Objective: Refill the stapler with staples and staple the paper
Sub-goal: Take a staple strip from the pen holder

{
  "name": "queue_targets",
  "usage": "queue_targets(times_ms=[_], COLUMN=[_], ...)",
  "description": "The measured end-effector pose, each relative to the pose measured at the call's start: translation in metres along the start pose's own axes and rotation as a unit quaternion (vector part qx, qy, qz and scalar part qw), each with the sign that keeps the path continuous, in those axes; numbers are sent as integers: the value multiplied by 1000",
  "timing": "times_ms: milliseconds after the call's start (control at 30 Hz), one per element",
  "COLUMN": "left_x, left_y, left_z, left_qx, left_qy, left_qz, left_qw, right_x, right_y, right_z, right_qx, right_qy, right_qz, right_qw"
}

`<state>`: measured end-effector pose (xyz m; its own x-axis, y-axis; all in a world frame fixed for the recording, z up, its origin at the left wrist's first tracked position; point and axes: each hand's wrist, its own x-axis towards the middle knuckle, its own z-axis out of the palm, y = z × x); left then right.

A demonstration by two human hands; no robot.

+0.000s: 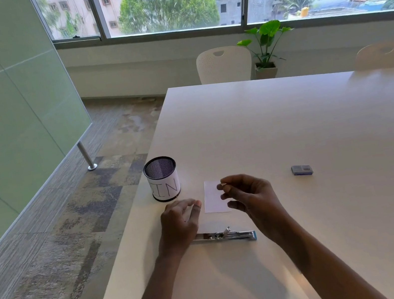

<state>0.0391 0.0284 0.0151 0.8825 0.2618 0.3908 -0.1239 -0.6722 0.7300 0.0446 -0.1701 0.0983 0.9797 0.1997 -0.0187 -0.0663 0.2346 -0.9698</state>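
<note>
Holding a small pale sliver between thumb and forefinger, your right hand (247, 197) is hovering over the near edge of the paper (214, 197); it looks like a strip of staples, though it is too small to confirm. Your left hand (181, 224) is lying palm down at the left end of the stapler (225, 236), fingers curled loosely, and whether it is pressing on the tool or only covering it cannot be told.

The stapler is lying opened out flat on the table (293, 132) between your forearms, its metal channel exposed and the blue tip pointing right. By my judgement the opening step is done and you are working through the loading step: no staples are showing in the channel yet.

The paper is lying flat just beyond the stapler, unstapled as far as can be seen. A small blue box (301, 170), probably the staple box, is sitting well apart to the right. A mesh cup (162, 181) is standing near the left table edge.

Remaining: seating the strip, closing the stapler, stapling the paper.
</note>
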Motion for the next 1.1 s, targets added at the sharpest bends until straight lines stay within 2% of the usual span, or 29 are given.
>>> queue_targets(times_ms=[400,667,967,1100], left_x=[2,3,4,5], left_y=[-5,-5,-6,-6], left_z=[-3,-2,-3,-4], left_qx=[-25,-26,-20,-20], left_qy=[11,19,15,13], left_qz=[5,11,11,5], left_qw=[1000,999,1000,1000], right_x=[77,116,135,132], right_y=[0,7,19,15], right_z=[76,104,112,110], right_qx=[-141,-307,-407,-402], right_qy=[-12,13,-23,-10], right_qz=[-114,-211,-237,-236], right_qw=[983,928,882,885])
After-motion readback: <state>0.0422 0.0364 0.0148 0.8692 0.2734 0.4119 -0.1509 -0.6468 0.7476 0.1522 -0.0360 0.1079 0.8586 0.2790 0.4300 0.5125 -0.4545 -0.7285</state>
